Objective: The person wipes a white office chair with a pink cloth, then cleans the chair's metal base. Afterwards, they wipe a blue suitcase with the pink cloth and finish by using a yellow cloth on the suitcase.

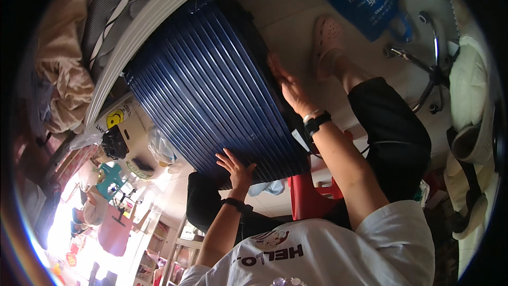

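A dark blue ribbed hard-shell suitcase [214,91] lies before me, leaning by a pale bed frame. My left hand [237,171] rests flat on its near end, fingers spread over the ribs. Along the suitcase's right edge, my right hand [291,89] is stretched out with its fingers straight; whether the palm presses on the side is hard to tell. A white tag [300,140] shows at that same side, below my right wrist.
The curved bed frame [131,43] borders the suitcase at upper left. A blue bag [357,0] and a chair base [436,73] are at right. Near my legs stands a red plastic stool [307,198]. Plastic bags [160,145] lie left, with another person [93,208] beyond.
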Available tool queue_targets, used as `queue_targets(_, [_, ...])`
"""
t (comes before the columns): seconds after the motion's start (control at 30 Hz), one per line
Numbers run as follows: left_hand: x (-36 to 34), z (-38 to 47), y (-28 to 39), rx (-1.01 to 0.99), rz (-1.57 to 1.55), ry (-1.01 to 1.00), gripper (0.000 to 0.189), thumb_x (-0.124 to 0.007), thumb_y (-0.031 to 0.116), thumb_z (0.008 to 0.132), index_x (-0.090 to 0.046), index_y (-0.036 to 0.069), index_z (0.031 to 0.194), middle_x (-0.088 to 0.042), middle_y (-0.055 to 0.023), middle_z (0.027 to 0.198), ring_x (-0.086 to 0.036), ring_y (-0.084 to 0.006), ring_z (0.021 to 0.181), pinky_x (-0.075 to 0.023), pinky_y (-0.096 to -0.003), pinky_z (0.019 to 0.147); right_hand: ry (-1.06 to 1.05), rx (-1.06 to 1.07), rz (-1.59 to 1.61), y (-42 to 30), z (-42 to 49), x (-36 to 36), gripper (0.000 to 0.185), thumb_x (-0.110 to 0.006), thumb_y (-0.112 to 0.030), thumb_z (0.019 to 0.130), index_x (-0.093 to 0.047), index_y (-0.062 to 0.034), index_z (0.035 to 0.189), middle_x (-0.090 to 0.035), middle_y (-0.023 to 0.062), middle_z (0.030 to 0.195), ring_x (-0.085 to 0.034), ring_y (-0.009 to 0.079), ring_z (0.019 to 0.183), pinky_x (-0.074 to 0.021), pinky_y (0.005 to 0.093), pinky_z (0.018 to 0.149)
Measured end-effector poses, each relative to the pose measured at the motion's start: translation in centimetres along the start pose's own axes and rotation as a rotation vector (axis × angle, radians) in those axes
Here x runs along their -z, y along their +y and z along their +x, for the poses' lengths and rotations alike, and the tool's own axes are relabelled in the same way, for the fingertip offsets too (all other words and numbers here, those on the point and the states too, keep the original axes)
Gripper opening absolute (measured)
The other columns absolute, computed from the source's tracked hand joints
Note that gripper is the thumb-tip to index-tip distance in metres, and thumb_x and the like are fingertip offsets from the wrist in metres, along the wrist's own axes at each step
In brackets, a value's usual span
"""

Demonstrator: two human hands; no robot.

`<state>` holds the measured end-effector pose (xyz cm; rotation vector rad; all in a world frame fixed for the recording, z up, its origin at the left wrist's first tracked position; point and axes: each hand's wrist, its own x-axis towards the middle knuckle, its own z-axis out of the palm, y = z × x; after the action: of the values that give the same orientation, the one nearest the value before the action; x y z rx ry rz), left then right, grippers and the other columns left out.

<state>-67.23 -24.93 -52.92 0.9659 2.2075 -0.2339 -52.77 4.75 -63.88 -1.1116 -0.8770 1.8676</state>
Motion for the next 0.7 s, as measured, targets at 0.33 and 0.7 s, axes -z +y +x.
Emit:
queue_targets(0.33, [0.4,-0.8,0.3,0.03,-0.014,0.11,0.13,-0.091,0.028,0.073,-0.001,0.008,0.163,0.004,-0.0355,0.164,-0.003,-0.0676,0.145,-0.0405,-0.0662,0.111,0.081,-0.481,-0.922,1.3,-13.6,2.9,0.04,-0.052,-0.01,0.091,-0.06,-0.0036,0.13,-0.064,0.0262,0.126,-0.06,0.0439,0.119,-0.0486,0.0451,0.1])
queue_targets(0.7, [-1.9,-4.1,-12.1,0.317,-0.473,0.505,0.087,-0.075,0.01,0.078,-0.031,-0.003,0.152,-0.037,-0.0314,0.154,-0.029,-0.046,0.148,-0.0214,-0.0508,0.124,0.182,-0.034,-0.818,1.1,-23.0,0.1,0.064,-0.044,0.015,0.084,-0.042,-0.0048,0.145,-0.044,0.0134,0.15,-0.047,0.0258,0.136,-0.0376,0.0317,0.115])
